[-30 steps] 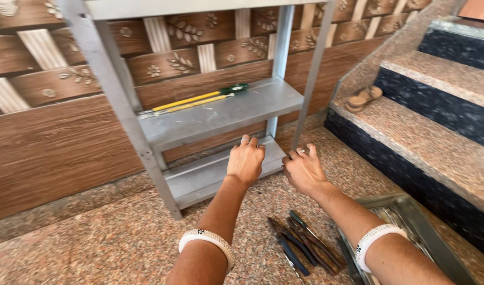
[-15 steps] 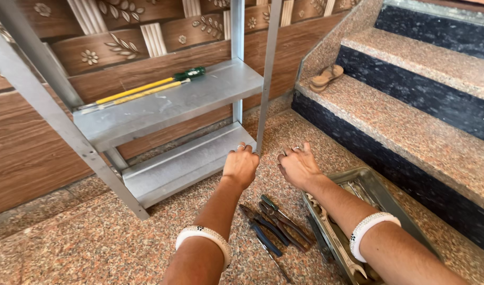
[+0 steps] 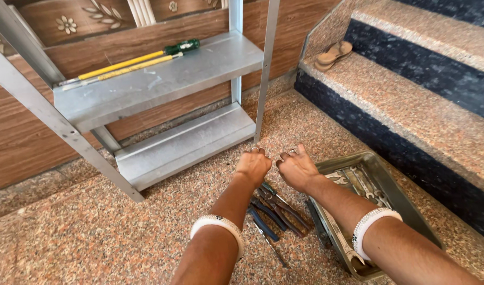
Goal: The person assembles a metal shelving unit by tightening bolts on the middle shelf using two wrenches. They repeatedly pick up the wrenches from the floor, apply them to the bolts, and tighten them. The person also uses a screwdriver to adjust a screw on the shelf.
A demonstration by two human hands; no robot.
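light: bright, even daylight | shadows: soft, under steel shelf (image 3: pixel 163 79) at 10 o'clock | glare: mild sheen on shelf | focus: sharp | edges: wide-angle bending of rack uprights

Single head view: looks steeply down and forward, close over the speckled floor (image 3: pixel 120 237), facing metal shelf rack (image 3: pixel 157 84) and stairs (image 3: pixel 410 105).

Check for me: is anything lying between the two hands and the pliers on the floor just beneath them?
Nothing visible does. The left hand and right hand hang over the far end of the pliers on the granite floor, with no other object between. The tray of spanners sits off to the right, clear of them.
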